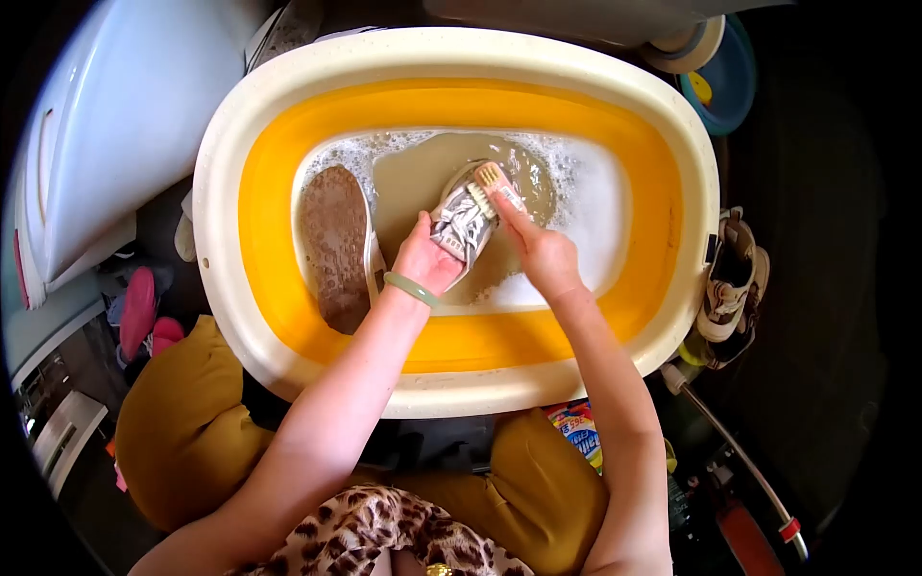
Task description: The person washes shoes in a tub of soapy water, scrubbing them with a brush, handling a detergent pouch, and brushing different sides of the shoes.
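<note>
Bent over a cream-rimmed tub [437, 396], you cradle a patterned shoe [457, 233] above murky water [401, 182], near the middle of the basin. Your left hand [432, 261] grasps the shoe from its near end, the thumb along one side and the other fingers largely hidden beneath. Your right hand [547, 257] is closed on a small brush [496, 182], one finger stretched along it, the bristles against the upper.

The hold is the likeliest trouble: wet skin on wet fabric could let the shoe twist or drop, particularly if the brush bears down on the side your left hand does not back. A slick handle could also turn under that single finger, sending the bristles into your own left fingers.

A hard stroke could flick water and suds [597, 206] over the rim, toward the pair of shoes [735, 278] outside on the right or the bright packet [578, 429] by your knee. At the tub's left side, a second shoe [336, 245] lies with its brown sole showing; a nudge from your left forearm could slide it deeper. The bangle [411, 289] on that wrist could knock the rim should the arm dip.
</note>
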`<state>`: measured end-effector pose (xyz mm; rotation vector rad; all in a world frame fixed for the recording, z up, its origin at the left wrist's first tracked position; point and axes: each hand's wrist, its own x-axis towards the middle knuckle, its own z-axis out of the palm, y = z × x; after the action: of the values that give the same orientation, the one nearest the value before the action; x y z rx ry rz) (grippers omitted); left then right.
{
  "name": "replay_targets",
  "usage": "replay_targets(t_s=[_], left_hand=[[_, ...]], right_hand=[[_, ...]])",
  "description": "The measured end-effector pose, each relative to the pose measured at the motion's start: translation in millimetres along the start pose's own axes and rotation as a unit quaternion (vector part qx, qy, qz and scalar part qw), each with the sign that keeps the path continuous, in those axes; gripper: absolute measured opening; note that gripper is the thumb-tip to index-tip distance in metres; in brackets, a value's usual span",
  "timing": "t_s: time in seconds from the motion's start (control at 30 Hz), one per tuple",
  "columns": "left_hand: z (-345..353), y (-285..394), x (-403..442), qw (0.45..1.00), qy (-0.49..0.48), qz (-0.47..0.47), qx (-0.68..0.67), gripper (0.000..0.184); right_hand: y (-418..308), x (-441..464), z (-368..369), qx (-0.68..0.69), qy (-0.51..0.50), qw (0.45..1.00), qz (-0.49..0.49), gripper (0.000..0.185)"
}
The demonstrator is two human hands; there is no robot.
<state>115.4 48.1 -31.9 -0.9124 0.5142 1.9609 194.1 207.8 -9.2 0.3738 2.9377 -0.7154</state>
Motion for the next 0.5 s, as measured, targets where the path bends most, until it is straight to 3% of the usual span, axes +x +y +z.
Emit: replay_targets(t_s=[0.07, 0.13, 0.17, 0.23, 0.33, 0.4, 0.43, 0.47, 0.5], left_hand=[[11, 3, -7, 1.0, 0.019, -0.01, -0.004, 0.055], [12, 7, -10, 0.997, 0.077, -0.014, -0.001, 0.053], [0, 8, -6, 0.998, 0.044, -0.014, 0.035, 0.051], [-4, 1, -11, 0.999, 0.04, -0.012, 0.013, 0.051], [4, 2, -7, 1.0, -0.006, -0.01, -0.009, 0.052], [5, 2, -4, 0.997, -0.045, -0.034, -0.044, 0.052], [-2, 2, 0, 0.998, -0.037, -0.034, -0.043, 0.052], [-12, 4, 4, 0.997, -0.031, -0.025, -0.059, 0.05], [-10, 7, 0, 1.0, 0.01, -0.025, -0.008, 0.05]], right_hand=[[-13, -22, 15, 0.108, 0.011, 0.994, 0.014, 0.043], [-39, -45, 5, 0.134, -0.053, 0.989, -0.013, 0.048], [-52, -56, 0, 0.148, -0.086, 0.985, -0.024, 0.05], [-44, -54, -6, 0.1, -0.086, 0.991, -0.03, 0.048], [1, 6, 0, -0.029, -0.001, 1.0, 0.008, 0.038], [-2, 10, 7, 0.011, 0.042, 0.999, 0.003, 0.041], [-13, 0, 6, 0.071, 0.004, 0.996, 0.046, 0.041], [-29, -15, 8, 0.197, 0.042, 0.979, -0.01, 0.044], [-47, -35, 6, 0.202, -0.007, 0.979, -0.026, 0.046]])
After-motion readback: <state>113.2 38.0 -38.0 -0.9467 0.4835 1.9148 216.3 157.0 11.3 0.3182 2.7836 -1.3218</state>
